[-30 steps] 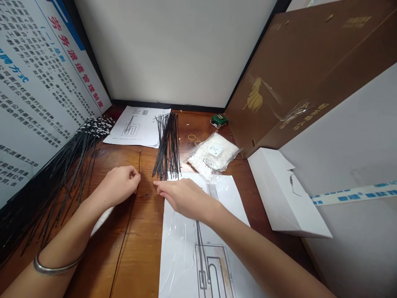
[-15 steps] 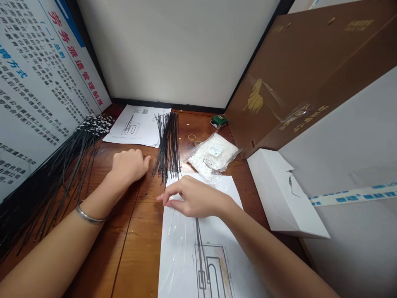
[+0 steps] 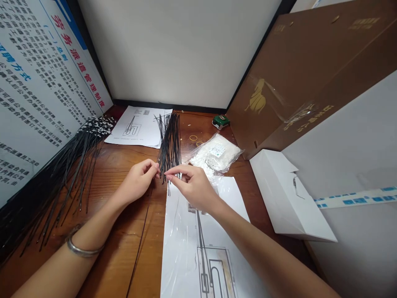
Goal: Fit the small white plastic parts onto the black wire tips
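A bundle of thin black wires (image 3: 170,138) lies upright in my view near the middle of the table. At its lower end my left hand (image 3: 139,182) is closed, thumb and fingers pinched together; whatever sits between them is too small to make out. Just to the right, my right hand (image 3: 195,186) pinches at the lower wire ends, and a thin black wire hangs below its fingertips. The two sets of fingertips are close together but apart. Beneath my right hand lies a printed drawing sheet (image 3: 180,248) under shiny clear film.
More black wires with white ends (image 3: 71,165) lie at left. Behind are a second drawing sheet (image 3: 120,134) and a green tape measure (image 3: 221,121). An open bag of small white pieces (image 3: 229,153) rests near a white box (image 3: 285,194) and a brown carton (image 3: 297,78).
My left hand has moved right and down to the wire ends. My right hand has shifted slightly right and up, its fingers now pinched at the bundle. A wire end reaches lower than before.
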`<action>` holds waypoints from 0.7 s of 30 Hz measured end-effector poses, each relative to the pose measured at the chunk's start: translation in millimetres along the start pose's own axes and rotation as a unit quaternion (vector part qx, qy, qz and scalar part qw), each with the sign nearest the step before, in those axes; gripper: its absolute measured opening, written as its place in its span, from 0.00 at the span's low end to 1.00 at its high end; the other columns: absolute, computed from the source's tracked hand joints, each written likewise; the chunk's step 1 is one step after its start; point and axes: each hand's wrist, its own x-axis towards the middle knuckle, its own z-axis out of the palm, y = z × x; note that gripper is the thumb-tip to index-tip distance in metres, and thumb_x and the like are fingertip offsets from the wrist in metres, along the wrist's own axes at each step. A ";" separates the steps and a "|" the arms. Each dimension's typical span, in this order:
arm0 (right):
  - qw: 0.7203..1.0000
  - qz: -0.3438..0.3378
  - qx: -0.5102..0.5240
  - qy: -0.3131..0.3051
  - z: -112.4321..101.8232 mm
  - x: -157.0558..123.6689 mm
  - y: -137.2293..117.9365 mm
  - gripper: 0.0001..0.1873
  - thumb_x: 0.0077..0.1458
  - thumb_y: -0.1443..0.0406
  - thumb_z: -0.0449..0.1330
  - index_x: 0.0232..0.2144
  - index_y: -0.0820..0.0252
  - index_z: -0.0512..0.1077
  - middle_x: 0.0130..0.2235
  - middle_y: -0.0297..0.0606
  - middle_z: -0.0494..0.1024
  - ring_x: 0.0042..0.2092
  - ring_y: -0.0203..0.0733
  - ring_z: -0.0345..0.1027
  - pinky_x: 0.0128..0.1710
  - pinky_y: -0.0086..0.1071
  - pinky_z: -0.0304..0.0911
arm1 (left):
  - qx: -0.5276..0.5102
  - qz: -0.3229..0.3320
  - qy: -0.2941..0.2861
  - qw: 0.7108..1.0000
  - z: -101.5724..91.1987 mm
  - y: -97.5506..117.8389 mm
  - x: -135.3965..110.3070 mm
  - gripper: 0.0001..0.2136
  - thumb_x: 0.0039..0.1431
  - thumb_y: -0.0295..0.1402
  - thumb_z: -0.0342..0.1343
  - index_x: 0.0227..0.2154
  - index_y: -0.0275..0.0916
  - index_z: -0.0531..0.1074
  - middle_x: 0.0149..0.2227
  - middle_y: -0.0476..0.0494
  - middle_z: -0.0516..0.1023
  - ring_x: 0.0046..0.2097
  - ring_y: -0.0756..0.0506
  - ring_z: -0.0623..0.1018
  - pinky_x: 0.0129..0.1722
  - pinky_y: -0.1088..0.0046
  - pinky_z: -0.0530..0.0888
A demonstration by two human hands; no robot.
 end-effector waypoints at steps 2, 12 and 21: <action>0.995 0.034 0.073 0.056 9.3 -1.4 2.4 0.05 0.52 0.64 0.61 0.31 0.58 0.77 0.29 0.33 0.78 0.19 0.29 0.52 0.19 0.28 0.51 | -0.142 -0.045 -0.017 0.989 8.5 2.3 -9.0 0.16 0.59 0.44 0.49 0.24 0.38 0.66 0.18 0.54 0.62 0.19 0.54 0.59 0.19 0.77 0.57; 0.961 0.059 0.236 0.128 19.4 -5.0 21.3 0.06 0.46 0.61 0.65 0.28 0.58 0.77 0.30 0.37 0.79 0.27 0.37 0.71 0.26 0.31 0.65 | -0.325 -0.087 -0.096 0.937 27.5 3.9 -25.7 0.12 0.58 0.42 0.55 0.30 0.37 0.69 0.20 0.56 0.62 0.17 0.58 0.53 0.15 0.81 0.48; 0.952 0.062 0.288 0.084 20.4 -2.1 27.3 0.06 0.43 0.62 0.67 0.28 0.56 0.78 0.28 0.36 0.81 0.30 0.40 0.74 0.33 0.37 0.71 | -0.335 -0.084 -0.063 0.936 28.0 2.3 -25.7 0.13 0.55 0.43 0.58 0.28 0.37 0.69 0.21 0.53 0.68 0.16 0.58 0.54 0.15 0.79 0.49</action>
